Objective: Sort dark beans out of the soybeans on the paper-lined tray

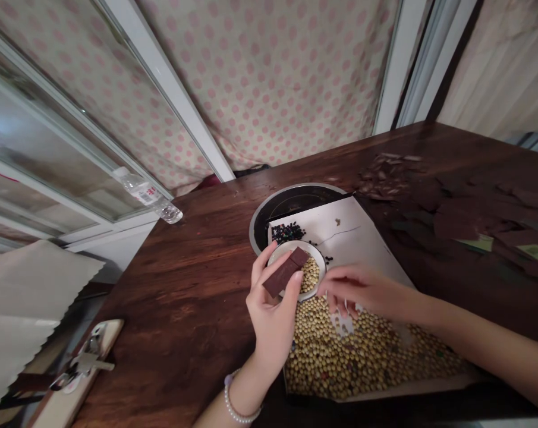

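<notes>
- Left hand (271, 312), pearl bracelet (235, 399) at its wrist, holds a dark brown bar (281, 273) against a small white dish (323, 270) of soybeans (310, 274)
- Right hand (362, 290) hovers, fingers loosely curled, above more soybeans (367, 362)
- Black beans (288, 233) lie on white paper (362, 238), beside the dish

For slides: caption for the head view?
Left hand holds a dark bar over a small bean dish; right hand hovers above spread beans.

A cream curtain (269, 77) carries rows of pink polka dots above the dark reddish-brown wood grain of the desk (170, 315). The chocolate bar (281, 274) in the left hand (273, 321) is deep brown, against a white dish (323, 267) and pale yellow soybeans (362, 362). Black beans (288, 233) lie on a white sheet (353, 238) beside a black, silver-rimmed pan (295, 202). A white pearl bracelet (237, 404) circles the wrist.
</notes>
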`<action>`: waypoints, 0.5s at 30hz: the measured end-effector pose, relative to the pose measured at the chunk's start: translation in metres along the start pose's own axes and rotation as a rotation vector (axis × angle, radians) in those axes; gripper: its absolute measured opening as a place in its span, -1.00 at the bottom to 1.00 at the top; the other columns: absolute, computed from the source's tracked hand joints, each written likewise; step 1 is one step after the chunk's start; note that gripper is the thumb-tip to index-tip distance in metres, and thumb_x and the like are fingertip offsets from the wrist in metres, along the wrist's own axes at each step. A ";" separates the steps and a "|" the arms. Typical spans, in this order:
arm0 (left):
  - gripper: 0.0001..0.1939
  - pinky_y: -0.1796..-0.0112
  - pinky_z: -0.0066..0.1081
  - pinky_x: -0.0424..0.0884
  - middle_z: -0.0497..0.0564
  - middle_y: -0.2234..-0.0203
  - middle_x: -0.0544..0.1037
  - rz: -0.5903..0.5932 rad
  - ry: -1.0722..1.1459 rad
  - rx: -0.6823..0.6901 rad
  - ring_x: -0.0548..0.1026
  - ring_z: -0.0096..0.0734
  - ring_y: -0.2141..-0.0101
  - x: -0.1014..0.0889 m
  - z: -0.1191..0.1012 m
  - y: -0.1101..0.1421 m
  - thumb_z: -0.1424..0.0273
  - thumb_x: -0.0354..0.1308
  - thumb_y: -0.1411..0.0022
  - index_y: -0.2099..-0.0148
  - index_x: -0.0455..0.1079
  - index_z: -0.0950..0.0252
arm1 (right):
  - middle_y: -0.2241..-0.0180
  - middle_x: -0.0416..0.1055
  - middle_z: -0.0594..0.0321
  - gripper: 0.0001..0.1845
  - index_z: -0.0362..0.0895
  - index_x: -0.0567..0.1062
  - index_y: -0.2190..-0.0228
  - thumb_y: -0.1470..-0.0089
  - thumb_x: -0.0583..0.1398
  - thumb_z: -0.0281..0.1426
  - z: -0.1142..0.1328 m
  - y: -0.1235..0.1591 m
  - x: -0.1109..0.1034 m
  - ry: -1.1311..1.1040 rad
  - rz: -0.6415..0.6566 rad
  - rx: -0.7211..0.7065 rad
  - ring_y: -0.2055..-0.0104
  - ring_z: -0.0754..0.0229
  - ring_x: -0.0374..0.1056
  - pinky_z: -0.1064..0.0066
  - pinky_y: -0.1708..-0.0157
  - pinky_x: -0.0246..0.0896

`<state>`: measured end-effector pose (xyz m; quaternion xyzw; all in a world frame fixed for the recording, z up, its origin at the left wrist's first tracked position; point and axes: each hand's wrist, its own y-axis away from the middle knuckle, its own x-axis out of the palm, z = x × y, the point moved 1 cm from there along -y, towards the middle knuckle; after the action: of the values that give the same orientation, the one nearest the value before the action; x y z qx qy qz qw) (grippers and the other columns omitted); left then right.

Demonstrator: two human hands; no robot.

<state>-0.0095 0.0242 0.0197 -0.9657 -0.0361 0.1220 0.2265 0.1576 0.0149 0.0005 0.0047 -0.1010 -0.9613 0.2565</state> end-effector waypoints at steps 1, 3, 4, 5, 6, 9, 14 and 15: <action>-0.72 -0.01 -0.28 0.34 0.03 -0.02 0.36 0.002 -0.026 0.031 0.32 -0.26 -0.05 -0.001 -0.001 0.000 0.43 0.18 -0.12 0.08 0.43 0.20 | 0.55 0.36 0.25 -0.67 -0.20 0.42 0.39 -0.16 -0.01 -0.23 0.001 -0.001 -0.001 -0.047 -0.052 -0.013 0.60 0.35 0.26 0.54 0.65 0.11; -0.70 0.00 -0.27 0.34 0.03 -0.03 0.35 0.013 -0.075 0.093 0.32 -0.25 -0.04 -0.002 -0.003 0.002 0.44 0.19 -0.10 0.07 0.43 0.19 | 0.57 0.33 0.25 -0.53 -0.21 0.41 0.41 -0.18 -0.09 -0.13 0.004 -0.002 -0.004 -0.099 -0.135 -0.075 0.60 0.35 0.23 0.52 0.64 0.10; -0.68 0.01 -0.26 0.34 0.03 -0.03 0.34 0.025 -0.100 0.123 0.33 -0.25 -0.04 -0.002 -0.003 0.003 0.45 0.20 -0.10 0.06 0.42 0.18 | 0.56 0.32 0.24 -0.50 -0.21 0.41 0.41 -0.19 -0.12 -0.11 0.005 -0.001 -0.004 -0.093 -0.164 -0.123 0.59 0.34 0.23 0.50 0.61 0.12; -0.67 0.02 -0.24 0.35 0.03 -0.04 0.34 0.041 -0.129 0.154 0.34 -0.24 -0.02 -0.002 -0.003 0.004 0.45 0.20 -0.09 0.05 0.41 0.17 | 0.55 0.32 0.24 -0.50 -0.20 0.40 0.39 -0.19 -0.12 -0.10 0.006 0.001 -0.004 -0.065 -0.192 -0.175 0.57 0.34 0.23 0.48 0.59 0.14; -0.65 0.03 -0.21 0.34 0.03 -0.04 0.33 0.060 -0.163 0.189 0.34 -0.23 -0.01 -0.002 -0.003 0.005 0.46 0.21 -0.08 0.04 0.41 0.16 | 0.53 0.32 0.25 -0.55 -0.19 0.39 0.36 -0.19 -0.10 -0.12 0.006 0.002 -0.003 -0.020 -0.222 -0.224 0.55 0.33 0.24 0.47 0.55 0.16; -0.62 0.03 -0.11 0.32 0.05 -0.04 0.33 0.097 -0.292 0.334 0.33 -0.17 -0.02 0.000 -0.003 0.005 0.47 0.24 -0.05 0.04 0.40 0.16 | 0.34 0.34 0.21 -0.70 -0.11 0.30 0.13 -0.15 0.04 -0.22 0.006 0.008 0.002 0.147 -0.323 -0.374 0.38 0.27 0.28 0.42 0.41 0.25; -0.62 -0.01 -0.06 0.25 0.12 -0.06 0.31 0.158 -0.517 0.541 0.25 -0.11 -0.06 0.004 0.000 0.005 0.52 0.23 -0.04 0.04 0.39 0.23 | -0.10 0.12 0.13 -0.16 0.02 -0.01 -0.14 0.10 0.27 -0.35 0.005 0.011 0.009 0.329 -0.307 -0.515 -0.06 0.10 0.14 0.23 0.05 0.22; -0.62 0.00 -0.07 0.25 0.13 -0.07 0.30 0.179 -0.548 0.568 0.24 -0.10 -0.07 0.005 0.001 0.006 0.52 0.22 -0.06 0.03 0.38 0.24 | -0.12 0.10 0.12 -0.10 0.02 -0.05 -0.16 0.13 0.29 -0.35 0.005 0.010 0.010 0.342 -0.289 -0.504 -0.09 0.08 0.12 0.21 0.01 0.20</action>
<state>-0.0051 0.0193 0.0152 -0.7956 0.0244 0.3993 0.4549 0.1534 0.0021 0.0079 0.1163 0.1862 -0.9677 0.1238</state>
